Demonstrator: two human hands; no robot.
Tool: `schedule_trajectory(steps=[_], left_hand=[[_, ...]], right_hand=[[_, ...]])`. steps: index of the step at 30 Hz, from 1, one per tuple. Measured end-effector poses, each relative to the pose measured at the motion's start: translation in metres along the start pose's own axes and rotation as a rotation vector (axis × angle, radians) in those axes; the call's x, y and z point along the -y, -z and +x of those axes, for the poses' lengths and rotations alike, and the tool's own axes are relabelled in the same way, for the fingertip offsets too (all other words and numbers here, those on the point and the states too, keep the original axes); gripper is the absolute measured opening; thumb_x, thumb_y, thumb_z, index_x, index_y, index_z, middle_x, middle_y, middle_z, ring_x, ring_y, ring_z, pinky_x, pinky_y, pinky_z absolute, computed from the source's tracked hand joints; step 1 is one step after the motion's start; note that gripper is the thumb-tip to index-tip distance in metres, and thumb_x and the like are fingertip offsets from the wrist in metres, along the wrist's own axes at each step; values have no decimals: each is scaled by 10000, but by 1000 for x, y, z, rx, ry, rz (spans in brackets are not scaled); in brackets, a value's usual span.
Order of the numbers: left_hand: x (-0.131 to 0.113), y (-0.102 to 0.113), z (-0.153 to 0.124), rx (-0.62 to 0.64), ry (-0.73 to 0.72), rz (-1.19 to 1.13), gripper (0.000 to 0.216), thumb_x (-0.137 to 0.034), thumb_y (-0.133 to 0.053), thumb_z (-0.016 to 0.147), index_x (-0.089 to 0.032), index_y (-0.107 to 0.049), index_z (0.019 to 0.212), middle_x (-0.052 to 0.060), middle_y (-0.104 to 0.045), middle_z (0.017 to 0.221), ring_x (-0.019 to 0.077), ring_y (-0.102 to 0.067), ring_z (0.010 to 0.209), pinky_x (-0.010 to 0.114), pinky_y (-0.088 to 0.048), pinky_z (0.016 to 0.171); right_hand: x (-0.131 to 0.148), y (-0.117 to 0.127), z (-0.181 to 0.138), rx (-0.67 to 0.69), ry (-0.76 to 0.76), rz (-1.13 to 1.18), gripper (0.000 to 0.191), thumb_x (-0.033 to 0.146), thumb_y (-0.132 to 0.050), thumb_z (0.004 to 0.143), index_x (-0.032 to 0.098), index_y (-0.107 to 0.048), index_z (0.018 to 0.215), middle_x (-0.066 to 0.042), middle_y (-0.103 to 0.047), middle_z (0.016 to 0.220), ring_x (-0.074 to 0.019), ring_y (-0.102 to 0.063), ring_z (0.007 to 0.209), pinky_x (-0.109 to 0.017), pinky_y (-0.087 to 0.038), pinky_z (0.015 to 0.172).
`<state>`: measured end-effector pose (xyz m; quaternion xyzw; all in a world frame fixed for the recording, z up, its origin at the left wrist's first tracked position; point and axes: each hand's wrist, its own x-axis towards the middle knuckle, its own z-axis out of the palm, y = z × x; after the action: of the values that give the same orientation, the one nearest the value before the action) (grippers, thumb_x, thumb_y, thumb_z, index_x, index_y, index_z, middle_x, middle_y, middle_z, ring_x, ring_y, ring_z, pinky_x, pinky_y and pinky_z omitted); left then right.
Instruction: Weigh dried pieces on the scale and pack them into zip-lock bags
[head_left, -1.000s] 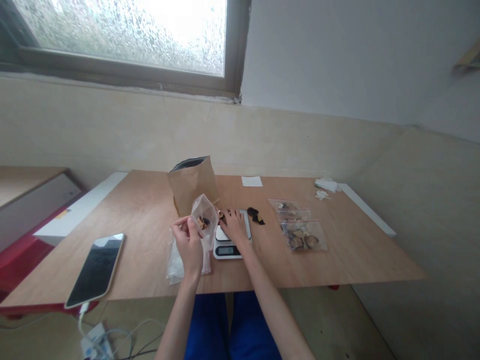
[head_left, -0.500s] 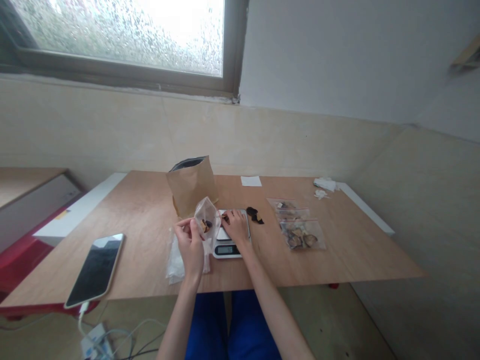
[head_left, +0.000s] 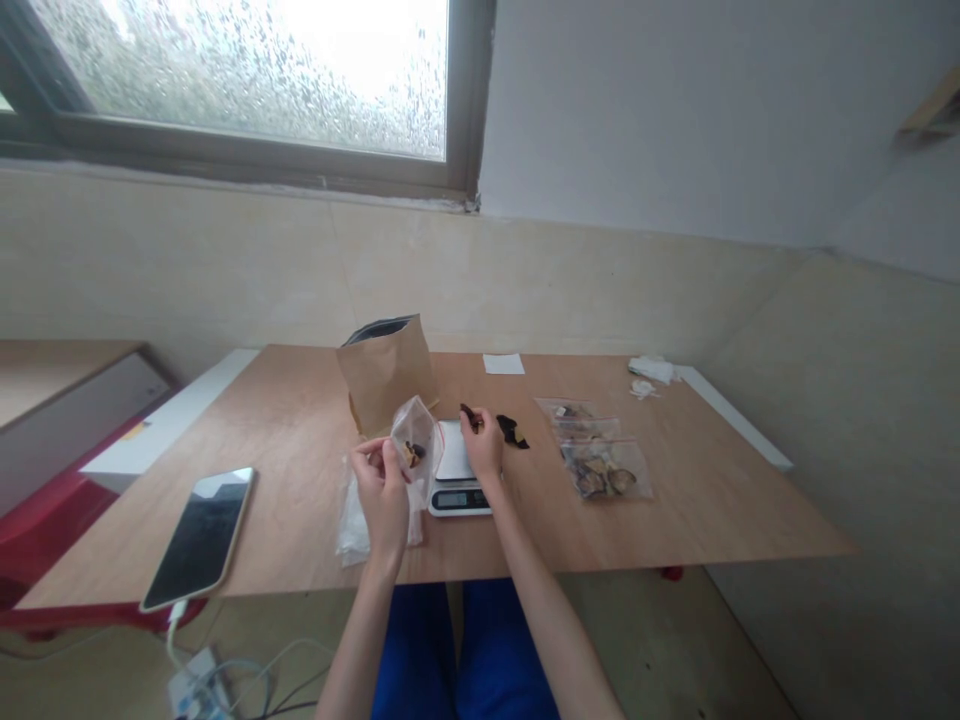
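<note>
My left hand is closed on a small clear zip bag, its mouth spread toward the right. Dark and tan dried pieces lie inside the bag. Above the kitchen scale, my right hand pinches a dark dried piece between its fingertips. The scale is white with a grey plate and a small display, whose digits I cannot read. Just right of the scale, a few more dark dried pieces rest on the table. A stack of clear bags lies beneath my left hand.
A brown paper pouch stands open behind the bag. Filled zip bags lie overlapping at the right. A phone on a charging cable is at the left table edge. White paper and crumpled tissue lie at the back.
My right hand has lifted off the scale plate and shifted slightly right, with a dark dried piece now showing in its fingers. My left hand keeps its hold on the zip bag.
</note>
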<state>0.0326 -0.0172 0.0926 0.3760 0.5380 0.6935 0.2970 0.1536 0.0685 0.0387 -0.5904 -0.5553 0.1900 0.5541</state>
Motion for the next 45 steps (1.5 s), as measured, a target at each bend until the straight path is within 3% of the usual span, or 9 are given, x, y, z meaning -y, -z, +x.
schedule_trajectory(steps=[7,12,15,17,25,28,34,40,45], left_hand=[[7,-11,3,36,32,32,181,-376,-450,850,-206,-394,825,-74,-438,517,104,-441,464,227,-377,518],[15,-20,9,40,56,108,189,-382,-446,846,-202,-401,812,-67,-454,535,108,-454,461,243,-376,502],[19,-24,10,38,51,139,181,-374,-446,845,-203,-397,813,-65,-455,535,115,-460,461,253,-379,502],[21,-25,9,44,52,144,175,-369,-440,848,-204,-392,814,-62,-457,537,117,-462,461,255,-377,502],[24,-28,2,43,16,84,223,-421,-423,860,-204,-375,842,-66,-444,557,107,-439,473,240,-363,496],[24,-28,0,52,21,7,240,-441,-422,863,-208,-368,841,-81,-415,522,98,-417,458,230,-360,495],[27,-29,-3,29,104,-57,272,-463,-458,844,-205,-376,854,-87,-424,518,83,-421,436,218,-350,477],[27,-32,-4,8,208,-208,267,-441,-506,825,-215,-368,858,-103,-421,515,66,-407,431,190,-333,461],[25,-33,-4,-52,262,-300,283,-425,-554,796,-207,-383,853,-101,-411,530,53,-391,436,171,-300,437]], right_hand=[[0,-1,16,-150,-487,444,233,400,-585,672,172,-550,701,18,-596,631,-107,-542,580,-193,-403,517],[24,12,19,41,-676,740,234,392,-607,628,172,-554,687,44,-566,542,-83,-476,400,-186,-289,330],[46,23,18,198,-620,771,241,397,-607,630,169,-554,685,41,-558,525,-84,-467,372,-189,-258,300],[58,29,17,292,-551,675,229,393,-591,652,168,-550,668,41,-548,521,-77,-455,370,-183,-245,304],[81,36,15,639,-220,-74,152,295,-589,702,157,-625,648,-18,-619,610,-115,-539,548,-204,-352,482],[84,39,15,645,-197,-193,184,331,-580,726,161,-647,701,-40,-656,679,-143,-572,610,-223,-365,528],[89,34,16,527,-219,-122,363,432,-450,842,148,-645,730,-53,-662,694,-151,-600,652,-229,-402,589],[96,14,13,347,-150,-286,297,364,-465,866,151,-635,748,-107,-684,824,-195,-622,821,-266,-415,722],[87,6,8,357,-118,-162,333,429,-448,867,150,-605,774,-106,-666,833,-186,-607,815,-268,-422,755]])
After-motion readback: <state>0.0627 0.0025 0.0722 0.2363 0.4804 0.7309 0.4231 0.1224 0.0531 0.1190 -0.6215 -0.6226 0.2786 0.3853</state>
